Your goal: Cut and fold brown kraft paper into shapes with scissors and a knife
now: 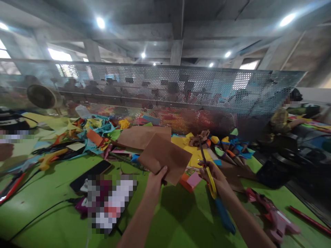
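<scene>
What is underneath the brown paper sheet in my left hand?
Peeking out below the brown sheet, pinched by your left hand, are an orange piece and a pink piece on the green table; yellow paper lies beyond. Whatever sits directly beneath is covered. Your right hand holds scissors.

The brown sheet [164, 158] looked like matt paper, the scissors [208, 168] had metal blades and glossy yellow plastic handles, the table [181, 220] wore smooth green covering, the screen [165, 93] was perforated metal.

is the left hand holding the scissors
No, the left hand grips the brown paper by its lower edge, while the yellow-handled scissors sit in the right hand.
</scene>
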`<state>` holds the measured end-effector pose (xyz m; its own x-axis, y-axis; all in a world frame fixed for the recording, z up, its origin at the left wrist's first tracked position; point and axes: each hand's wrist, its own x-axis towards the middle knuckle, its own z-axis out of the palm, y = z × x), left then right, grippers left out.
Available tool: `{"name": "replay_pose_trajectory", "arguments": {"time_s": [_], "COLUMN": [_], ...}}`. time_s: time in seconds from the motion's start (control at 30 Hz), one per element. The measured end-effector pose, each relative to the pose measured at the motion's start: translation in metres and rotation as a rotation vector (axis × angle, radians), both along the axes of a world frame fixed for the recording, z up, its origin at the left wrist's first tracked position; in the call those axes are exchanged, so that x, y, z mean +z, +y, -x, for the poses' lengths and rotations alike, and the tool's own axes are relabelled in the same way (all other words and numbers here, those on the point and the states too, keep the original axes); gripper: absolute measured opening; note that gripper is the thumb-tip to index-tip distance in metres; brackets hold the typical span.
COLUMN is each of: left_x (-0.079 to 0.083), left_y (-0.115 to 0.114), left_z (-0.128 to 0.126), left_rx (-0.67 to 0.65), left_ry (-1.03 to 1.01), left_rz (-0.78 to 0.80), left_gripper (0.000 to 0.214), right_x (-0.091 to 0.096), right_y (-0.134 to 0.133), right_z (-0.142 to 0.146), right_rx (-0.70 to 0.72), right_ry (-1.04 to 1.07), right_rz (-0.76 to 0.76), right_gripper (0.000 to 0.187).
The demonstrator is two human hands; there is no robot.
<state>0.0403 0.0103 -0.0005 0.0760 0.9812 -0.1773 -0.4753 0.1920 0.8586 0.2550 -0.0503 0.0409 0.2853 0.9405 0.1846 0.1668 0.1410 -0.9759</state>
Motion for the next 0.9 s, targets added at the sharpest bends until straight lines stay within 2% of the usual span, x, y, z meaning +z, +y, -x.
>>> {"name": "replay_pose_trajectory", "arguments": {"time_s": [0.13,0.27,0.47,0.7,0.9], "left_x": [-0.004,-0.004,0.002,0.008,0.008], "left_y": [0.004,0.004,0.001,-0.004,-0.005], "left_z": [-0.001,0.0,0.0,0.0,0.0], "left_rx": [0.016,0.034,0.049,0.016,0.017], "left_ry": [-0.047,-0.055,-0.054,-0.04,-0.005], "left_rz": [0.006,0.003,0.061,0.055,0.068], "left_gripper": [0.048,0.048,0.045,0.04,0.038], "right_x": [-0.005,-0.011,-0.018,-0.017,-0.017], "right_y": [-0.002,-0.005,-0.003,-0.002,0.0], "right_z": [0.003,0.009,0.011,0.011,0.015], "right_rx": [0.069,0.11,0.085,0.074,-0.067], "right_ry": [-0.163,-0.226,-0.316,-0.278,-0.166], "right_rz": [0.034,0.064,-0.014,0.017,-0.027], "right_gripper": [0.047,0.044,0.034,0.035,0.032]}}
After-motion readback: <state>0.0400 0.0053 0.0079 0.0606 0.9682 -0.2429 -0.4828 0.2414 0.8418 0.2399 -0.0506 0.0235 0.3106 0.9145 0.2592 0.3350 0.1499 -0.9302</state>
